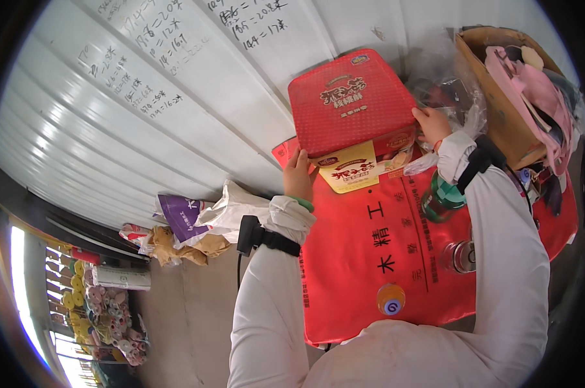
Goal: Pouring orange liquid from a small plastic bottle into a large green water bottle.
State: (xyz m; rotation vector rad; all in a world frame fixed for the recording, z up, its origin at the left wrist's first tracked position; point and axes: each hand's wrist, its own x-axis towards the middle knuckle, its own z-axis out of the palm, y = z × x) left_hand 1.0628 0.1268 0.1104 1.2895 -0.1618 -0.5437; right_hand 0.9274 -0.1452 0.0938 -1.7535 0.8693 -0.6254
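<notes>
A red box (354, 94) with rounded corners and a yellow label on its near side stands at the far edge of the red-covered table (344, 246), against the white wall. At its near left corner, my left hand (298, 176) has its fingers closed around the edge. My right hand (433, 127) grips the near right corner, thumb and fingers along the side. Whether the top is a separate lid and whether it is loose cannot be seen. The undersides of both hands are partly hidden by the box.
Right of the box lie a clear plastic bag (448, 81) and a cardboard box (499, 110) with pink cloth. A green bottle (444, 197), a glass jar (461, 257) and an orange-drink bottle (391, 299) stand nearer. Sacks (231, 213) lie on the floor at left.
</notes>
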